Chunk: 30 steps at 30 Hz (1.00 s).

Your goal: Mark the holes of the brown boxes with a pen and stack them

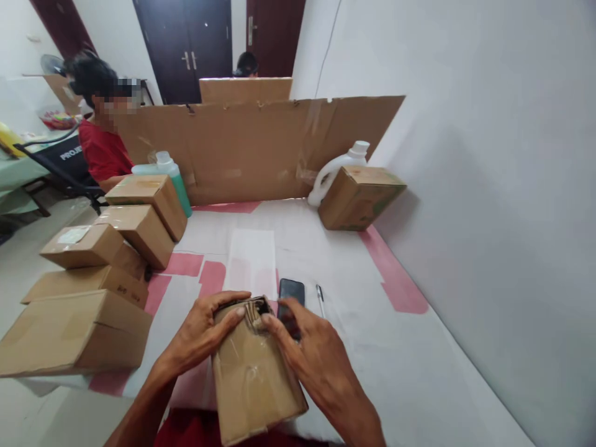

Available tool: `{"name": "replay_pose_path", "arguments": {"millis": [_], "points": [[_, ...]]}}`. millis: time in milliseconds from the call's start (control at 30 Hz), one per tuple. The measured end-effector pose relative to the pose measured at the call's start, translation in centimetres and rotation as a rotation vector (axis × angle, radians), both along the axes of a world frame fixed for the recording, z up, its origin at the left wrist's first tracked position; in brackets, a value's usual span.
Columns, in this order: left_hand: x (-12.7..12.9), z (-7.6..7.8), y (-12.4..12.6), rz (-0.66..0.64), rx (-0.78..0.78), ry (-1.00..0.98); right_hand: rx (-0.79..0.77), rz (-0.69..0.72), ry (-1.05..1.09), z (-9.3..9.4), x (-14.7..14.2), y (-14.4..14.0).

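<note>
A brown cardboard box (pixel 256 379) with clear tape stands tilted at the front edge of the table, close to my body. Its far top edge is crumpled and torn, with a small dark hole there. My left hand (pixel 212 326) grips the box's upper left corner, thumb on the top face and fingers over the far side. At the upper right, my right hand (pixel 310 344) holds the box with the thumb by the torn hole; its index finger reaches over a black phone (pixel 292 290). The phone lies on the table just behind the box, partly covered by that hand.
A pen (pixel 320 298) lies right of the phone. Several cardboard boxes (pixel 112 335) line the left edge, with a green bottle (pixel 179 186) behind. Another box (pixel 361 198) leans by a white jug (pixel 333 171) near the wall. A cardboard screen (pixel 251 152) closes the back; a person (pixel 102 143) sits beyond.
</note>
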<state>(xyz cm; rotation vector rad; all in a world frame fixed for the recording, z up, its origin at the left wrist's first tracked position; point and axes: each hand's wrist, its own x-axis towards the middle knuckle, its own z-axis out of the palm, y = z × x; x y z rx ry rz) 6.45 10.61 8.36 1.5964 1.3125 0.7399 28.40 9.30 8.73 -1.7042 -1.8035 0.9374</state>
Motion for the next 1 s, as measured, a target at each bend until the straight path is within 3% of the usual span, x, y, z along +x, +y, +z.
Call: {"name": "replay_pose_path", "arguments": {"millis": [67,167,300,367,500,567,667,767,833,900,1000], "points": [[0.7,0.4,0.2,-0.059,0.024,0.028,0.115,0.001,0.092,-0.5,-0.3,0.4],[1.6,0.5,0.0,-0.034,0.109,0.124,0.194,0.029,0.196,-1.9,-0.9,0.2],[2.7,0.2,-0.3,0.050,0.215,0.258,0.300,-0.135,0.235,-3.8,-2.0,-1.3],[3.2,0.1,-0.2,0.088,0.242,0.284,0.321,-0.148,0.242,-4.0,-2.5,-1.7],[4.2,0.0,0.3,0.113,0.267,0.302,0.306,-0.101,0.282,-3.0,-2.3,-1.3],[4.3,0.1,0.5,0.113,0.248,0.296,0.228,-0.081,0.372,-2.8,-1.2,-0.8],[3.3,0.1,0.4,0.136,0.180,0.249,0.065,-0.171,0.484,-4.8,1.1,0.0],[1.4,-0.5,-0.5,0.172,0.116,0.122,-0.003,-0.413,0.112,-8.4,3.2,0.8],[0.4,-1.3,-1.3,0.160,0.078,0.029,-0.059,-0.447,-0.231,-10.4,4.0,1.2],[0.1,-2.1,-2.0,0.158,0.027,-0.039,-0.113,-0.443,-0.427,-11.3,4.3,1.6],[0.7,-3.0,-2.7,0.226,-0.040,-0.129,-0.187,-0.521,-0.512,-11.3,4.8,2.2]]}}
